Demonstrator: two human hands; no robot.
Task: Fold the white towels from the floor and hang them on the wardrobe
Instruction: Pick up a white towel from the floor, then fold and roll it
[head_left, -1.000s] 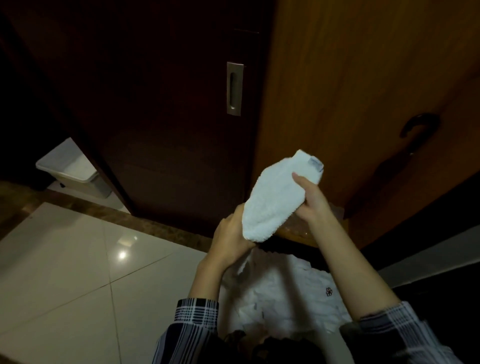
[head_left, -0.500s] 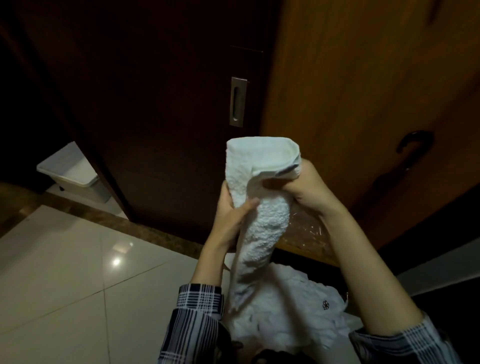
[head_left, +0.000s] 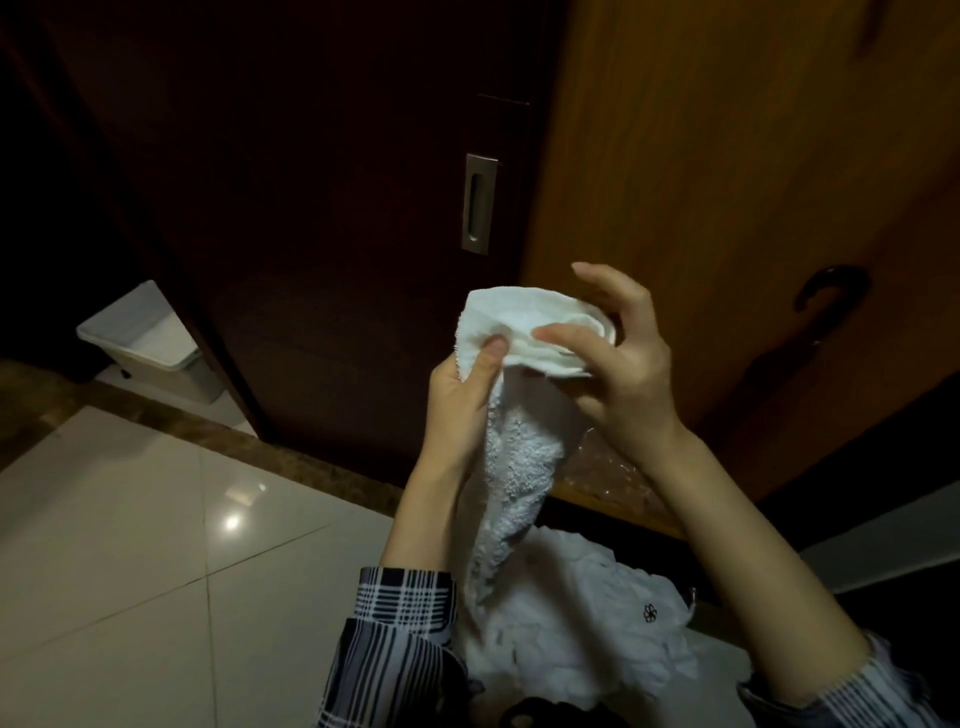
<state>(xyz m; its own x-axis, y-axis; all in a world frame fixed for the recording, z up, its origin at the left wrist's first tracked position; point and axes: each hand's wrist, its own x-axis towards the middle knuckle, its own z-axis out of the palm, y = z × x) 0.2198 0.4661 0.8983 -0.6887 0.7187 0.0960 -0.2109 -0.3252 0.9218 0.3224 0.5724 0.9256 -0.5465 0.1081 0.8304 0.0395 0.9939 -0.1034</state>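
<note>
A small white towel (head_left: 519, 447) hangs in front of me, its top edge bunched between both hands and its tail drooping down. My left hand (head_left: 465, 400) grips the towel's left side with the thumb pressed on the top fold. My right hand (head_left: 621, 364) pinches the top right edge between thumb and forefinger, the other fingers spread upward. Below, a heap of white towels (head_left: 576, 623) with a small dark emblem lies on the floor. The wooden wardrobe door (head_left: 727, 182) stands right behind the towel.
A dark sliding door with a metal recessed handle (head_left: 478, 203) stands left of the wardrobe. A dark hook-shaped handle (head_left: 831, 291) sits on the wardrobe door. A white bin (head_left: 143, 345) stands at the far left. Glossy pale floor tiles (head_left: 130, 545) spread out at lower left.
The towel went from a compact folded bundle to hanging long. My left thumb moved up onto the top fold, and my right hand loosened from a full grip to a fingertip pinch.
</note>
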